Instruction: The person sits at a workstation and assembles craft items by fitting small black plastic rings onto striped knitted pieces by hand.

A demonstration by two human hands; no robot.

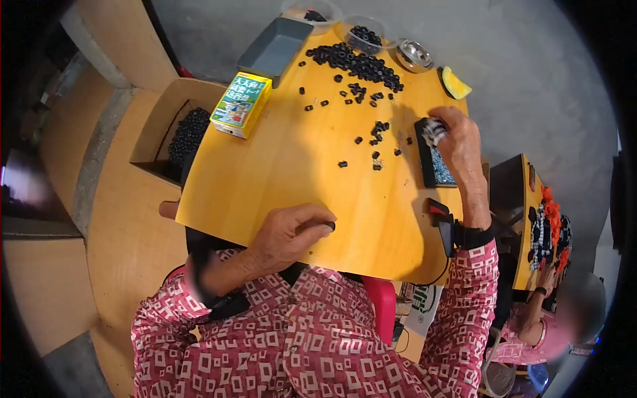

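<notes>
My left hand (pixel 292 232) rests near the front of the yellow table, closed, with thumb and forefinger pinching a small black ring-like part (pixel 330 226). At the right side, my right hand (pixel 459 142) reaches over a black tray (pixel 428 174) that holds many small bluish metal pieces (pixel 441 171). Its fingers curl together at a grey-and-white striped thing (pixel 434 131), too blurred to name. Loose small black parts (pixel 378 132) lie left of that tray. A larger pile of the same black parts (pixel 358 65) spreads across the far side of the table.
Along the far edge are a grey bin (pixel 269 50), a clear tub of black parts (pixel 365 36) and a metal bowl (pixel 415 54). A yellow-green carton (pixel 240 106) stands left, a yellow curved piece (pixel 456 83) right. A cardboard box (pixel 156 132) sits beyond the left edge. Another person (pixel 531 331) works at right.
</notes>
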